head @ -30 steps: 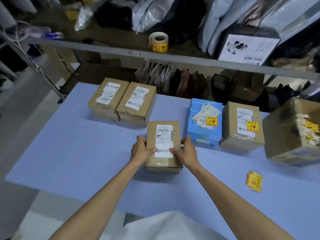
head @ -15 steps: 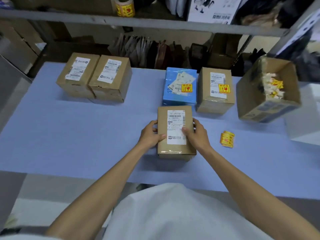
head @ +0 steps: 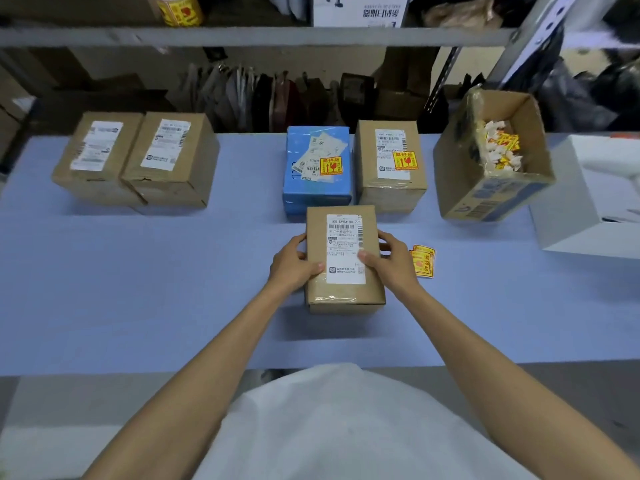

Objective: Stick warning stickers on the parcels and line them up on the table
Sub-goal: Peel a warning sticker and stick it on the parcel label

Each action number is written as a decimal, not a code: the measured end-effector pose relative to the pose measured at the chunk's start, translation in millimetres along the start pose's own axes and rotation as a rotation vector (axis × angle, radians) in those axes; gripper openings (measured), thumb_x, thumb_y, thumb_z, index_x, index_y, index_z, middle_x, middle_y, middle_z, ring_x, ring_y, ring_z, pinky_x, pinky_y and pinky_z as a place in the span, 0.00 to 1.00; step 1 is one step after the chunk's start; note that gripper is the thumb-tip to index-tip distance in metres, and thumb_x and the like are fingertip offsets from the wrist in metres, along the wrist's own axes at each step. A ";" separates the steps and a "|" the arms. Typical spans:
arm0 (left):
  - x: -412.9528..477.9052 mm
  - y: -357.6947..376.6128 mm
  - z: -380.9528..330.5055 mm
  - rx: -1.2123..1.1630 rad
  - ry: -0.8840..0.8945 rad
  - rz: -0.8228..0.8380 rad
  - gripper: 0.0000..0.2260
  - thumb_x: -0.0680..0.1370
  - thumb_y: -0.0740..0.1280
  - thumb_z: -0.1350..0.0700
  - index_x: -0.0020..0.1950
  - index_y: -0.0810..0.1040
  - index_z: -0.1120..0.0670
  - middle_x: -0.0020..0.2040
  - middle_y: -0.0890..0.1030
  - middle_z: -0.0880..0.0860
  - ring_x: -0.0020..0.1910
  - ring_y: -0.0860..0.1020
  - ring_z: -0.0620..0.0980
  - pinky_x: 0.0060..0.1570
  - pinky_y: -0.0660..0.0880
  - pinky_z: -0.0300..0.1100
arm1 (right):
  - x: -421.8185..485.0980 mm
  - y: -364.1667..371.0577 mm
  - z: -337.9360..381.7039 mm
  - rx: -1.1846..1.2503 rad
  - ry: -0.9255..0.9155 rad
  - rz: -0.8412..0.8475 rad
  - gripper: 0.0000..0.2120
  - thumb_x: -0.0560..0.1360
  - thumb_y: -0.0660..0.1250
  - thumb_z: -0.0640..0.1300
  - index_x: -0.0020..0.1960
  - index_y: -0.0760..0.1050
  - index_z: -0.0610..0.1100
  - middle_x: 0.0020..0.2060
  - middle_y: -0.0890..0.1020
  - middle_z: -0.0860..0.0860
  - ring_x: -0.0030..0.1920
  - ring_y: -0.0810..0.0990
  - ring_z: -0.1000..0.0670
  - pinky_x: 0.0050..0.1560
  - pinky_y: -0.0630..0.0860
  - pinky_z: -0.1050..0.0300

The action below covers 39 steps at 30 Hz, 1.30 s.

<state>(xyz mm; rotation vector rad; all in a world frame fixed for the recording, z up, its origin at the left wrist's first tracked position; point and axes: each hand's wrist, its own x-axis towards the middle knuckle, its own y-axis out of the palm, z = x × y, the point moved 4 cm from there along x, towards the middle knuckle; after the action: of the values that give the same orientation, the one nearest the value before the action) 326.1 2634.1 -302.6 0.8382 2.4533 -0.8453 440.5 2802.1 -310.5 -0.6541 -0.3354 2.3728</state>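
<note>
A brown cardboard parcel (head: 343, 292) with a white shipping label lies on the blue table (head: 138, 289). My left hand (head: 292, 265) grips its left side, thumb on top. My right hand (head: 391, 259) grips its right side, thumb on the label. Behind it stand a blue parcel (head: 317, 188) and a brown parcel (head: 391, 188), each bearing a yellow warning sticker. Two brown parcels (head: 138, 161) with no yellow sticker showing sit side by side at the back left. A small stack of yellow warning stickers (head: 424, 261) lies just right of my right hand.
An open cardboard box (head: 491, 199) holding yellow and white sticker scraps stands at the back right. A white box (head: 585, 216) sits at the far right. A shelf rail (head: 242, 36) runs above the table's back, with a roll of yellow stickers (head: 178, 8) on it.
The view swung so the table shifted left and down in frame. The held parcel came toward the stickered parcels on the right. Both hands kept their grip.
</note>
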 end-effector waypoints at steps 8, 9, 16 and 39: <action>0.3 2.6 -0.3 -0.033 0.015 -0.119 0.25 0.72 0.74 0.54 0.67 0.71 0.52 0.64 0.77 0.52 0.59 0.77 0.52 0.61 0.74 0.50 | 6.1 0.4 -7.5 0.042 0.020 0.002 0.25 0.70 0.74 0.42 0.64 0.71 0.45 0.57 0.80 0.48 0.51 0.81 0.49 0.53 0.80 0.49; 0.8 3.0 -0.4 -0.037 0.007 -0.132 0.25 0.72 0.74 0.54 0.67 0.72 0.51 0.63 0.78 0.52 0.57 0.78 0.50 0.60 0.74 0.48 | 7.0 -0.3 -7.7 0.050 0.021 0.008 0.24 0.70 0.74 0.42 0.64 0.71 0.45 0.57 0.80 0.48 0.51 0.81 0.49 0.52 0.80 0.49; -2.4 8.6 3.4 -0.064 -0.019 -0.172 0.24 0.73 0.73 0.56 0.68 0.71 0.50 0.63 0.79 0.51 0.57 0.78 0.49 0.61 0.74 0.51 | 9.7 1.5 -18.3 0.094 0.022 0.024 0.26 0.67 0.75 0.44 0.63 0.72 0.48 0.57 0.80 0.50 0.52 0.82 0.48 0.53 0.80 0.45; -0.1 12.3 -1.9 0.037 -0.037 -0.178 0.21 0.74 0.71 0.57 0.66 0.71 0.51 0.62 0.78 0.51 0.57 0.78 0.52 0.60 0.74 0.50 | 44.8 -89.4 -91.9 -0.094 0.461 -0.415 0.20 0.70 0.74 0.38 0.58 0.71 0.37 0.57 0.78 0.40 0.58 0.77 0.40 0.54 0.72 0.51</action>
<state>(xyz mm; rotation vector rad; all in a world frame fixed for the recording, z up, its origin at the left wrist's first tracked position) 333.9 2643.1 -306.2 0.6172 2.5146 -0.9625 506.0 2905.4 -369.4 -1.0378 -0.3401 1.7621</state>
